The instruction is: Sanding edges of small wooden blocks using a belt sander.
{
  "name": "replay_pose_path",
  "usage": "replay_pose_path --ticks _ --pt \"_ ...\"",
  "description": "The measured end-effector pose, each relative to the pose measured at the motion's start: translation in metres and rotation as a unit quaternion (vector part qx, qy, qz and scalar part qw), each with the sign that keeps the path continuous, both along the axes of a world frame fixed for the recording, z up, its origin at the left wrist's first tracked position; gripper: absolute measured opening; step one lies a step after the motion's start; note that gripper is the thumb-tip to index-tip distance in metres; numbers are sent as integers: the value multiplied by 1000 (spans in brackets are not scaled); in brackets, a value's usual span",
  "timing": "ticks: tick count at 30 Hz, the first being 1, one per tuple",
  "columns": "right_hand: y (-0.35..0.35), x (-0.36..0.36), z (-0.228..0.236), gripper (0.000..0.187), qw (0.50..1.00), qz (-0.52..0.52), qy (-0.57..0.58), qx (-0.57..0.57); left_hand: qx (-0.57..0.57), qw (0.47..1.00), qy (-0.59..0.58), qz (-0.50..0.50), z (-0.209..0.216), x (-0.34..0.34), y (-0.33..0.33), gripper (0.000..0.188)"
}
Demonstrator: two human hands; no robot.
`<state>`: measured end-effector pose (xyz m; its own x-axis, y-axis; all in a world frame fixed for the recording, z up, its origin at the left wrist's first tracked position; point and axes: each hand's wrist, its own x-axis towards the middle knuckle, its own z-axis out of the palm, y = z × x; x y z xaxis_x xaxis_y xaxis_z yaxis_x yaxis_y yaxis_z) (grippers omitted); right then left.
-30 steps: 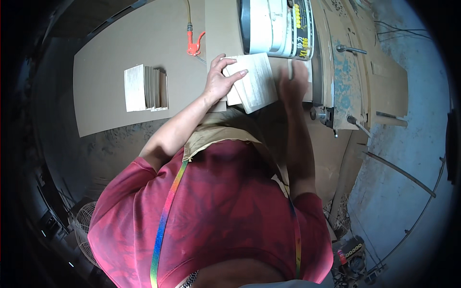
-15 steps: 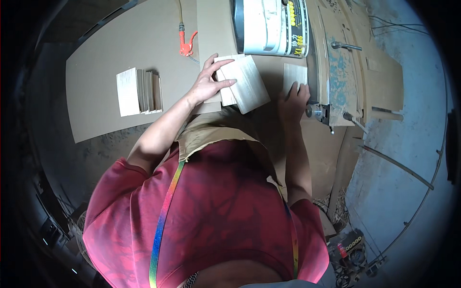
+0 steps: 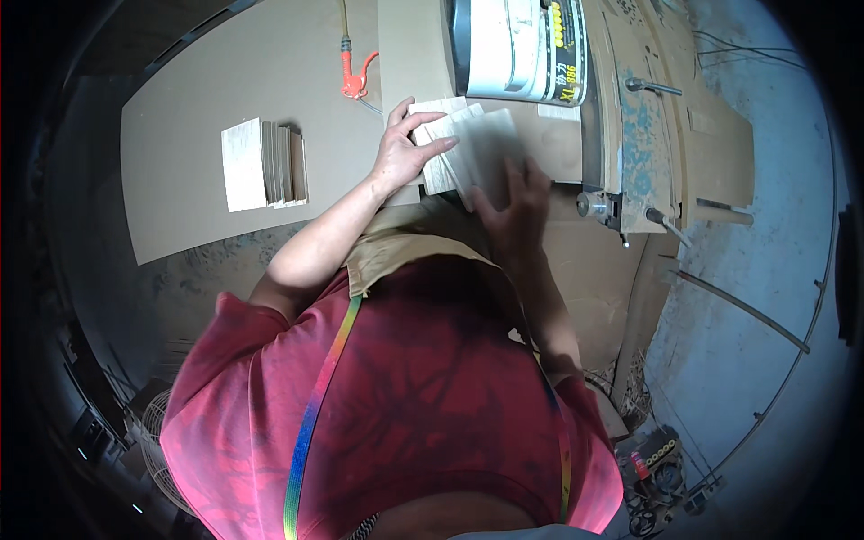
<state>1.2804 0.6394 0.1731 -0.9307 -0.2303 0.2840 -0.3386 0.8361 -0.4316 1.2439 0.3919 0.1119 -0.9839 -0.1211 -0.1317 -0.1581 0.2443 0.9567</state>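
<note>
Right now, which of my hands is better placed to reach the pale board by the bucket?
Probably your right hand: it's nearer the pale board, though it's at the blurred top panel. Your left hand grips the panels from their left, farther away.

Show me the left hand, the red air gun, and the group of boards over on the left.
Left hand [image 3: 399, 159], head view: back of the hand.
Red air gun [image 3: 353, 85], head view: its body.
Group of boards [image 3: 243, 166], head view: pale face of the leftmost board.
</note>
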Motion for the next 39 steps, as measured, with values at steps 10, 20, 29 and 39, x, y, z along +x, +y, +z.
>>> replay_pose_path --ticks 10,20,29,39 --pt "69 -92 -76 64 985 -127 28 113 -29 999 -21 -25 16 -1 -2 62" --pt "0 -41 -31 72 987 21 -109 -116 -6 999 13 52 11 1 51 66" --pt "-41 -13 14 89 993 -30 -117 -8 179 983 -43 12 8 0 27 73" --pt "18 -3 0 61 995 -22 1 -97 429 898 -72 -66 5 -11 0 67"
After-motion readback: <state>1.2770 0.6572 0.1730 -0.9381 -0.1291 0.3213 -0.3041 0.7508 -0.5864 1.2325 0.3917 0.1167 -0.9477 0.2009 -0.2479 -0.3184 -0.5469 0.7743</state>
